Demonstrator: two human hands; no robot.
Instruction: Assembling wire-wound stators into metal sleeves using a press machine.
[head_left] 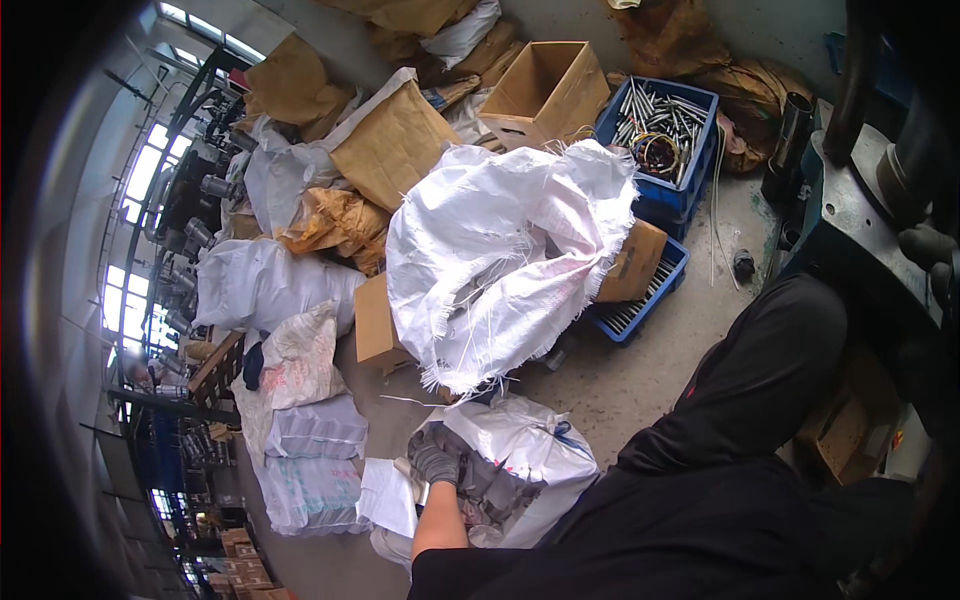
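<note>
Down at lower centre, the gloved left hand (pixel 435 463) grips metal parts (pixel 487 480) inside the limp white sack (pixel 530 445): probably heavy, best grasped mid-length.

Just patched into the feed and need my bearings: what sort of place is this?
Probably a factory or workshop storeroom: woven white sacks heaped on a concrete floor, blue crates of metal rods, and cardboard boxes.

One head-worn fisheye view looks steeply down, near the person's lap and floor (pixel 640 380).
</note>
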